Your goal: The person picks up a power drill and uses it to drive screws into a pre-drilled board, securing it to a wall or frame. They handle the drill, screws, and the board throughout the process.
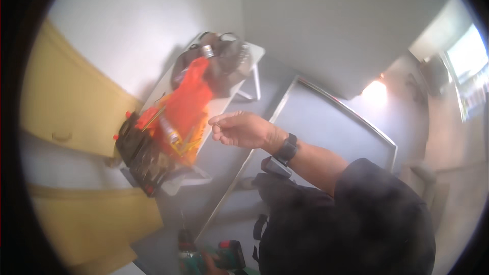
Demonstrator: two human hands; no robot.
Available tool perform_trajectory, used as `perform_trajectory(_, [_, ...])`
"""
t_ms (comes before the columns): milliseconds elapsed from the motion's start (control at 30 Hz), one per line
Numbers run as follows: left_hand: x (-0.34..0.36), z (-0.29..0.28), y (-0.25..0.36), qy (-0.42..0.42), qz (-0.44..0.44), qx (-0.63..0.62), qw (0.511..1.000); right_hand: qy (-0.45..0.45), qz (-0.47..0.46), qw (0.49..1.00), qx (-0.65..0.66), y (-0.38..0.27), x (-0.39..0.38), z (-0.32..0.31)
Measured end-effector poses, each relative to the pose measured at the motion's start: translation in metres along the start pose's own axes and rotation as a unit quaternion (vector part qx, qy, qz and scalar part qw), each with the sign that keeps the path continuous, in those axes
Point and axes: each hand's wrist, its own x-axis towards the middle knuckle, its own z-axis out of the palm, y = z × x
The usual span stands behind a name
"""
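My right hand point(244, 130) reaches leftward across the middle of the view, palm showing. Thumb and fingertips are pinched together near the side of the white table point(220, 106). Something tiny may be between them, but it is too small to name. At the bottom edge my left hand point(211, 266), partly cut off and blurred, grips a green and black cordless drill point(189, 255). Its chuck and thin bit point up the picture. On the table lie a bright orange bag or cloth point(191, 94) and a white and yellow tube point(169, 131).
A dark tool case point(145, 155) with red latches is at the table's near left end. A dark bag point(229, 63) sits at the far end. Yellow cabinets point(71, 91) line the left. A thin rectangular frame point(351, 109) is on the grey floor; a bright lamp point(375, 92) glows beyond.
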Motion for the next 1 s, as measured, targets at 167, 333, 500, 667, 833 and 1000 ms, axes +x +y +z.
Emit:
perform_trajectory(167, [0.005, 0.053, 0.005, -0.019, 0.265, 0.139, 0.954, 0.100, -0.051, 0.994, -0.006, -0.041, -0.116, -0.016])
perform_trajectory(333, [0.007, 0.094, 0.119, -0.043, 0.430, 0.216, 0.876, 0.143, -0.122, 0.982, -0.023, -0.088, -0.215, -0.045])
perform_trajectory(500, [0.024, 0.169, 0.163, -0.170, 0.053, -0.252, 0.951, 0.253, -0.152, 0.947, -0.126, -0.141, -0.292, -0.119])
perform_trajectory(667, [0.035, 0.253, 0.235, -0.170, 0.030, -0.280, 0.944, 0.255, -0.229, 0.654, -0.674, -0.220, -0.384, -0.159])
perform_trajectory(833, [0.074, 0.323, 0.289, -0.223, 0.009, -0.204, 0.953, 0.451, -0.172, 0.820, -0.309, -0.315, -0.405, -0.170])
perform_trajectory(1000, [0.127, 0.398, 0.350, -0.297, -0.012, -0.300, 0.906, 0.487, -0.167, 0.797, -0.316, -0.387, -0.375, -0.211])
